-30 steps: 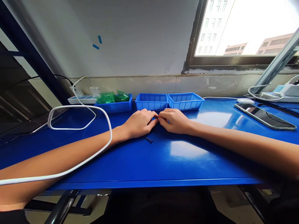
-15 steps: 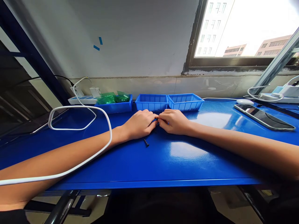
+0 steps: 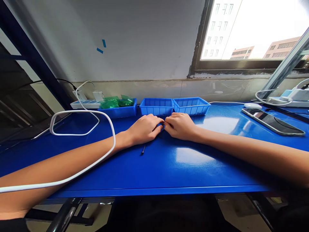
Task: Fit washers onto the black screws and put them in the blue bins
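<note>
Near the blue table's (image 3: 193,167) far edge, the left hand (image 3: 145,129) and right hand (image 3: 180,126) meet fingertip to fingertip, pinching something tiny and mostly hidden. A loose black screw (image 3: 143,149) lies just nearer: probably light, rigid, roll-prone, best pinched mid-shank.

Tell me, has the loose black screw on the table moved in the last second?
Yes. The screw has shifted left and nearer the table's front edge, away from the middle blue bin, near the left hand.
</note>
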A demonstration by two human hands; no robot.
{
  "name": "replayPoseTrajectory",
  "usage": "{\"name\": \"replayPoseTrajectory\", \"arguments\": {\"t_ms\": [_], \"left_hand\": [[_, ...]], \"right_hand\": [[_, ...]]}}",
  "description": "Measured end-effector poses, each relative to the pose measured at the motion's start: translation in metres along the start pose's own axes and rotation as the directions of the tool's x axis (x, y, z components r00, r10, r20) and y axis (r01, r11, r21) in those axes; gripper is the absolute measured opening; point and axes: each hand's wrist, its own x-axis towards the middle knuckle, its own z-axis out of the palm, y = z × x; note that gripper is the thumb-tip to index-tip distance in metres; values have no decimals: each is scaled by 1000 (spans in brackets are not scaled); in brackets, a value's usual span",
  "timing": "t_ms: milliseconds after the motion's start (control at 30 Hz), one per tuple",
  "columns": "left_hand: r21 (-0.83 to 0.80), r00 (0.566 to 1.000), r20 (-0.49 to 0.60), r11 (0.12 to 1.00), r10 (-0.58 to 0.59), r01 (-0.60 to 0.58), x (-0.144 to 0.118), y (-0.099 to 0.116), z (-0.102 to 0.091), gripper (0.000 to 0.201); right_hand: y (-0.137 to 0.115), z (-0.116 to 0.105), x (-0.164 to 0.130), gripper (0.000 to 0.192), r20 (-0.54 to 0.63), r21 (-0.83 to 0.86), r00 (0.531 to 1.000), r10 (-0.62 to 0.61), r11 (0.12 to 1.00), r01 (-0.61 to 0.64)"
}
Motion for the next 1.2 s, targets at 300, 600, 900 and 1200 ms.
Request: {"name": "replayPoseTrajectory", "arguments": {"t_ms": [300, 600, 900, 1200], "left_hand": [[16, 982, -84, 985, -167, 169, -2, 4, -2, 25], [54, 984, -98, 986, -151, 156, -3, 3, -1, 17], [71, 972, -58, 970, -227, 231, -1, 5, -2, 22], [106, 973, -41, 968, -226, 229, -1, 5, -3, 25]], "right_hand": [[2, 2, 2, 25, 31, 78, 999, -22, 997, 19], [3, 2, 1, 24, 11, 137, 998, -63, 989, 60], [2, 4, 0, 17, -32, 138, 998, 53, 989, -48], [3, 5, -1, 17, -37, 134, 998, 50, 990, -45]]}}
